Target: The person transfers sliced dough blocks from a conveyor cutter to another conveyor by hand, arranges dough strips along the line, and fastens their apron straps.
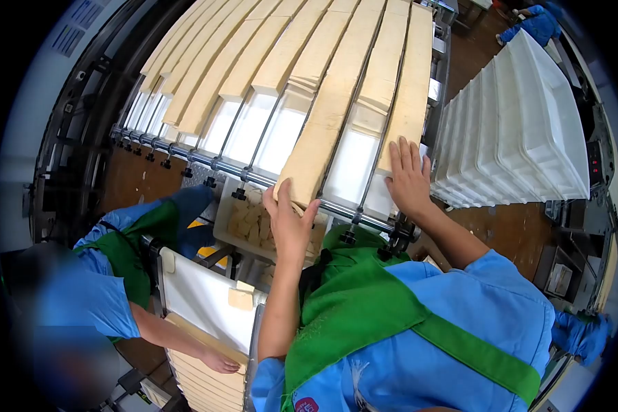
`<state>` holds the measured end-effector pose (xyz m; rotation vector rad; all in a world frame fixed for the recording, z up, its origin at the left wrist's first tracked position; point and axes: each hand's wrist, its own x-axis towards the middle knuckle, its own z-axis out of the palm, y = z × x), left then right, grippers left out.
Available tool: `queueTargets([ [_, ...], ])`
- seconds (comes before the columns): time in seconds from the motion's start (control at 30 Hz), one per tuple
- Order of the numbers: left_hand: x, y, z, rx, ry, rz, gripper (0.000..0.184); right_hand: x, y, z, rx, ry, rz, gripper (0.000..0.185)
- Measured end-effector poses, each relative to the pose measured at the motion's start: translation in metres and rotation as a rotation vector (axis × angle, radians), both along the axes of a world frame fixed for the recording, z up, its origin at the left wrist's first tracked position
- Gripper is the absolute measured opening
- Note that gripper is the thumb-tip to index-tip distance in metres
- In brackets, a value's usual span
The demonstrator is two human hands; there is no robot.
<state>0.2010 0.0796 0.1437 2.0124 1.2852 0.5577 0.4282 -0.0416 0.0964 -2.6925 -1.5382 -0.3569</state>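
We are looking down on a broad conveyor (pixel 353 165), its rails parting rows of pale strips. Right of the conveyor, a stack of white trays (pixel 501 130) is standing. Off its near left corner, a co-worker (pixel 96 295) in blue and green is reaching one arm out. On the conveyor itself, the long strip (pixel 327 120) is lying with its end at the near edge; the outer strip (pixel 412 79) is running along the right side. Below the near edge, a tub (pixel 221 218) is holding pale offcuts. Our left hand (pixel 292 223), half open, is clasping the long strip's end between thumb and fingers; our right hand (pixel 410 182), flat and fingers extended, is resting on the outer strip's end, grasping nothing.
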Motion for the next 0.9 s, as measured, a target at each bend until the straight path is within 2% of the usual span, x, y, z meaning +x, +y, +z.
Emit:
queueTargets([
  [0.07,0.000,0.001,0.000,-0.005,0.002,-0.009,0.067,0.004,0.004,0.004,-0.038,0.182,-0.015,0.073],
  [0.17,0.000,0.003,-0.005,0.028,-0.010,-0.080,0.069,0.006,0.008,0.000,-0.043,0.185,-0.029,0.083],
  [0.23,-0.002,0.006,-0.005,0.012,-0.050,-0.116,0.074,-0.011,0.018,0.015,-0.038,0.200,0.024,0.079],
  [0.33,-0.014,0.007,-0.014,-0.007,-0.151,-0.153,0.080,-0.043,0.040,0.026,0.274,0.364,0.321,0.067],
  [0.43,-0.029,0.007,-0.030,0.051,-0.296,-0.150,0.068,-0.082,0.063,0.039,0.447,0.584,0.588,0.062],
  [0.57,-0.045,0.003,-0.035,0.070,-0.351,-0.020,0.064,-0.114,0.092,0.024,0.440,0.545,0.775,0.053],
  [0.63,-0.058,-0.001,-0.032,0.039,-0.403,0.089,0.066,-0.114,0.104,0.012,0.390,0.346,0.824,0.041],
  [0.7,-0.079,-0.001,-0.045,0.068,-0.377,0.168,0.069,-0.111,0.104,0.013,0.400,0.312,0.919,0.032],
  [0.77,-0.106,-0.008,-0.054,0.210,-0.212,0.283,0.067,-0.114,0.106,0.012,0.443,0.346,0.933,0.027],
  [0.8,-0.120,-0.013,-0.063,0.118,-0.213,0.360,0.066,-0.113,0.109,0.002,0.446,0.306,0.906,0.026],
  [0.83,-0.136,-0.019,-0.068,0.145,-0.169,0.412,0.057,-0.112,0.109,0.005,0.353,0.275,0.886,0.025],
  [0.9,-0.170,-0.037,-0.077,-0.010,-0.204,0.476,0.046,-0.118,0.111,0.028,0.293,0.320,0.908,0.022],
])
